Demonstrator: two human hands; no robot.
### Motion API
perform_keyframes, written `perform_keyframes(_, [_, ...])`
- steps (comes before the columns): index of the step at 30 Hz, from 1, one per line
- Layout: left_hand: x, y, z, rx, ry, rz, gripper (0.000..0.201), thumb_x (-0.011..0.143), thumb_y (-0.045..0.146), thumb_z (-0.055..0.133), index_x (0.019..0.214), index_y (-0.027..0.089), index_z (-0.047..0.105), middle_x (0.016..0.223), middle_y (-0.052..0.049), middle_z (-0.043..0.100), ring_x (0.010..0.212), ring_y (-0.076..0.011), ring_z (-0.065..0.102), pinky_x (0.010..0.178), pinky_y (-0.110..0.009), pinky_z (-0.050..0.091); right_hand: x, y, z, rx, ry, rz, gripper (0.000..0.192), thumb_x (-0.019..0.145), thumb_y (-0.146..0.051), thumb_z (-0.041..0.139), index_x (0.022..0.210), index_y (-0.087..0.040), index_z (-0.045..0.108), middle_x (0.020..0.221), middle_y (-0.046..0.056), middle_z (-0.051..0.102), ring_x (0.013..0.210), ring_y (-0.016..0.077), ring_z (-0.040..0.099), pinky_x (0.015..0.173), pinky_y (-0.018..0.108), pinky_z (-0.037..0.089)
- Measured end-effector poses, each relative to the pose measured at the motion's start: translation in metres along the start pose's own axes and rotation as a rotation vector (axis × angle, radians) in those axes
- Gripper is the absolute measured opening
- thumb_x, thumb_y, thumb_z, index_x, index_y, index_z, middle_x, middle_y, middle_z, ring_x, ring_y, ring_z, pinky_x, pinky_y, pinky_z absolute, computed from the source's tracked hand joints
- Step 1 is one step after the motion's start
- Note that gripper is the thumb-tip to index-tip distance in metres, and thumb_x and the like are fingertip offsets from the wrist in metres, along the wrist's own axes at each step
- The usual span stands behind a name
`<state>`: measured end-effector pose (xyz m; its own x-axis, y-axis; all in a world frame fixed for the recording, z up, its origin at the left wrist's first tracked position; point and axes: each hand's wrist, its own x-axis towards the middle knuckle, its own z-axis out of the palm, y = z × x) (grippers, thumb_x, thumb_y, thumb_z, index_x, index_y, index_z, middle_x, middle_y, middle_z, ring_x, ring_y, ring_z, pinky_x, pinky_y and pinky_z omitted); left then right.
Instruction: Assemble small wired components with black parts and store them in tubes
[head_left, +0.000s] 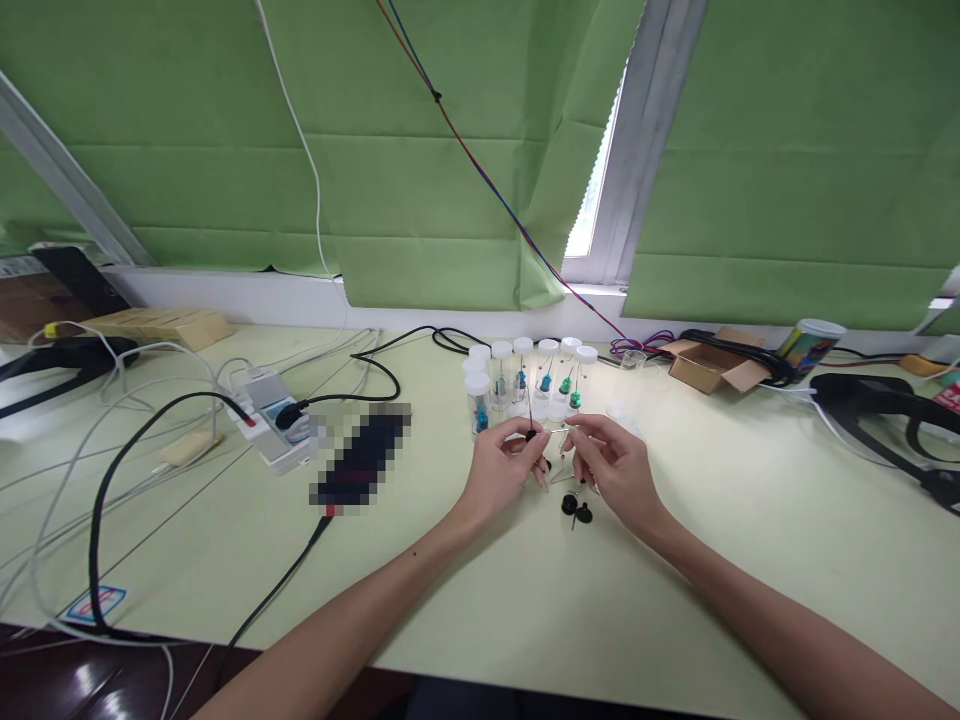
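1. Black on pale green: the left hand [504, 462] pinches a small black disc with a thin pin [531, 432] standing up from it, thumb and fingertips closed round the part just above the tabletop [675, 600].
2. The right hand [611, 465] comes in from the other side, fingertips nipped together on something thin and pale that reaches toward the left hand; it is too small to name.
3. Two more black disc pieces [576, 508] lie loose on the table just below the right hand, touching each other.
4. Right behind both hands stands a cluster of clear vials with white caps [525, 385], upright, with blue and green bits inside.
5. Judgement call: work this fine wants both wrists resting on the table, the pin kept upright, and the grip light, since a squeeze too hard could bend that pin or flick the disc away.
6. Elbows should stay low, as those vials look ready to topple at a knock.
7. Round the room: green blinds [450, 180] over the window, a white power strip [274, 420] with black cables to the left, an open cardboard box [709, 368] to the right.
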<state>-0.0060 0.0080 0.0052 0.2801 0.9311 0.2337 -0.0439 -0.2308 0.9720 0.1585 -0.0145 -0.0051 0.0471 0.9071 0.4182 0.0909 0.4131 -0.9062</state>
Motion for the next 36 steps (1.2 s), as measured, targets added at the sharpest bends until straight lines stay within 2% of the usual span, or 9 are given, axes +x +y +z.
perform_keyframes(12, [-0.0011, 0.0037, 0.0001, -0.027, 0.035, 0.009, 0.028, 0.080, 0.043, 0.066, 0.087, 0.017, 0.063, 0.066, 0.000, 0.060, 0.050, -0.0114, 0.057, 0.052, -0.025, 0.050, 0.0019, -0.0008, -0.0001, 0.088, -0.011, 0.062, 0.024, 0.086, -0.042, 0.064, 0.095, -0.020, 0.065, 0.072, 0.001, 0.063, 0.044, 0.0097, 0.051, 0.039, 0.025, 0.040])
perform_keyframes(24, [-0.0009, 0.0044, 0.0018, -0.015, 0.069, 0.023, 0.021, 0.081, 0.037, 0.068, 0.085, 0.016, 0.064, 0.061, 0.001, 0.060, 0.048, -0.0113, 0.058, 0.055, -0.026, 0.048, 0.0074, 0.0018, -0.0037, 0.480, -0.125, 0.316, 0.027, 0.079, -0.042, 0.072, 0.094, -0.021, 0.065, 0.073, -0.002, 0.061, 0.044, 0.0069, 0.046, 0.039, 0.022, 0.035])
perform_keyframes(30, [-0.0012, 0.0031, 0.0024, -0.024, 0.073, 0.030, 0.022, 0.079, 0.037, 0.069, 0.086, 0.016, 0.064, 0.064, 0.000, 0.062, 0.049, -0.0118, 0.058, 0.055, -0.026, 0.049, 0.0089, -0.0017, -0.0028, 0.554, -0.133, 0.400, 0.029, 0.075, -0.044, 0.075, 0.090, -0.022, 0.064, 0.072, -0.003, 0.058, 0.045, 0.0071, 0.044, 0.041, 0.023, 0.036])
perform_keyframes(36, [-0.0020, 0.0053, 0.0033, -0.040, 0.075, 0.020, 0.025, 0.078, 0.037, 0.070, 0.092, 0.016, 0.066, 0.066, 0.000, 0.062, 0.050, -0.0112, 0.057, 0.053, -0.026, 0.050, 0.0082, 0.0007, -0.0048, 0.601, -0.158, 0.443, 0.027, 0.078, -0.044, 0.073, 0.095, -0.025, 0.065, 0.072, -0.004, 0.057, 0.047, 0.0078, 0.044, 0.045, 0.023, 0.038])
